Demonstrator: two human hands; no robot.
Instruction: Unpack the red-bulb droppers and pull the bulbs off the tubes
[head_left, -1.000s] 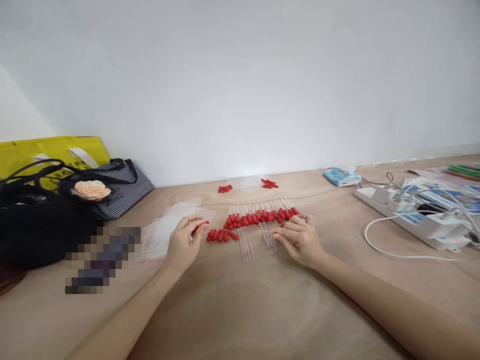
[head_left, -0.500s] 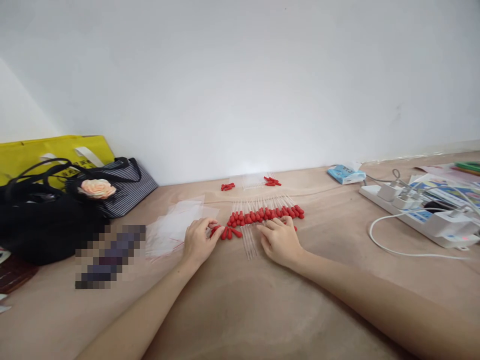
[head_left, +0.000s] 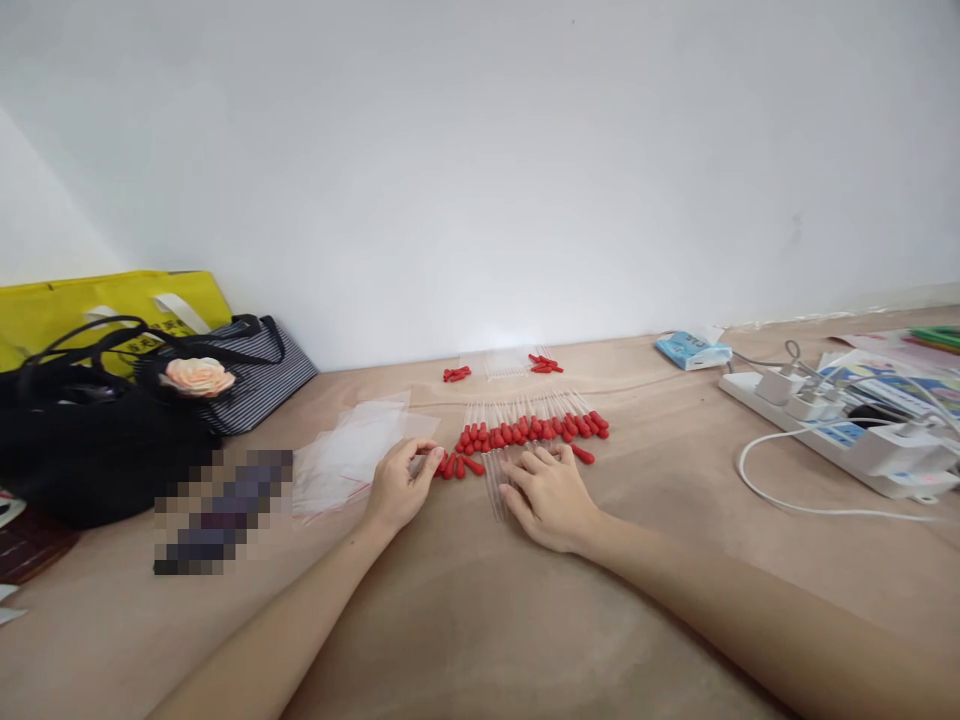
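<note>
My left hand (head_left: 403, 482) is closed, thumb and fingertips together beside a few loose red rubber bulbs (head_left: 460, 467). Whatever sits in that pinch is hidden. My right hand (head_left: 553, 500) lies low with fingers spread, its fingertips on bare glass tubes (head_left: 493, 485). Just beyond both hands runs a row of glass droppers with red bulbs (head_left: 517, 432), their thin tips pointing at the wall. One more red bulb (head_left: 583, 455) lies right of my right hand's fingertips.
Clear plastic bags (head_left: 349, 450) lie left of my left hand. Near the wall are two small piles of red bulbs (head_left: 545, 364). A power strip (head_left: 832, 430) with cables and a blue tissue pack (head_left: 691, 349) stand right. Bags (head_left: 97, 440) crowd the left.
My right hand has shifted slightly left and towards me, onto the bare tubes, uncovering the red bulb at its right. My left hand has barely moved, its thumb now nearer its fingertips.
</note>
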